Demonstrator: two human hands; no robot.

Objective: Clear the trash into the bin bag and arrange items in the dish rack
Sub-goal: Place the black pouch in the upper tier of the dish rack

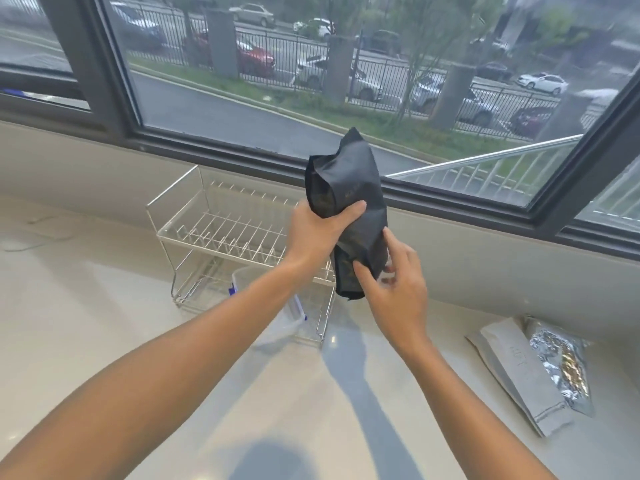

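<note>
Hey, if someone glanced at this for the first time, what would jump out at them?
First, the black pouch held up mid-frame in front of the window, gripped by the left hand around its middle and the right hand at its lower end. Behind it, an empty two-tier wire dish rack stands on the pale counter. At the far right, two silver foil pouches lie on the counter.

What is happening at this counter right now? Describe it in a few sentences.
A person holds a black pouch upright above the counter, the left hand gripping its middle and the right hand pinching its lower end. Just behind stands a wire dish rack with a clear plastic container at its base. Two silver foil packets lie further right.
</note>
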